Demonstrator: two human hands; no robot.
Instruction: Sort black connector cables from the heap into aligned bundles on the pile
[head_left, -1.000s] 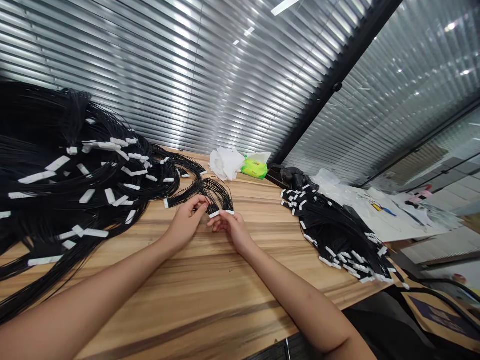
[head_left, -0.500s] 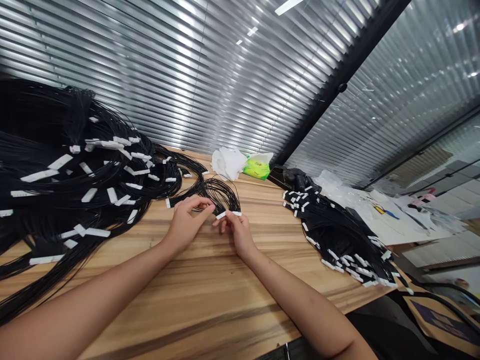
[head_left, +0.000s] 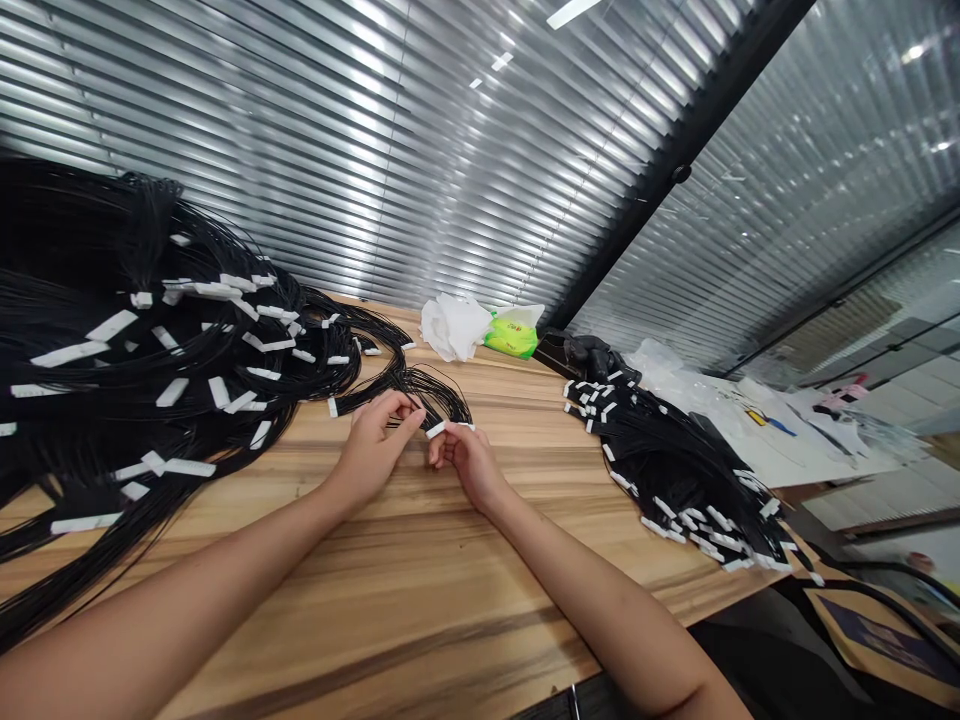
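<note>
Both of my hands meet at a looped bundle of thin black wires (head_left: 435, 385) whose end carries a white connector (head_left: 436, 429). My right hand (head_left: 472, 462) pinches that white connector between thumb and fingers. My left hand (head_left: 377, 438) is closed just left of it, thumb against forefinger at the wires beside the connector; what exactly lies in its pinch is too small to make out. Another white connector (head_left: 334, 407) on black wires lies left of my left hand.
A big heap of black wires (head_left: 67, 240) with white connectors fills the table's left side; a smaller pile (head_left: 667, 460) lies right. At the back are crumpled white tissue (head_left: 452, 328) and a green tissue pack (head_left: 512, 333), before metal blinds (head_left: 315, 130). A paper bag (head_left: 885, 640) stands lower right.
The connector and wire ends have shifted slightly left with my right hand, and the wire loop looks narrower. My left hand has barely moved.
</note>
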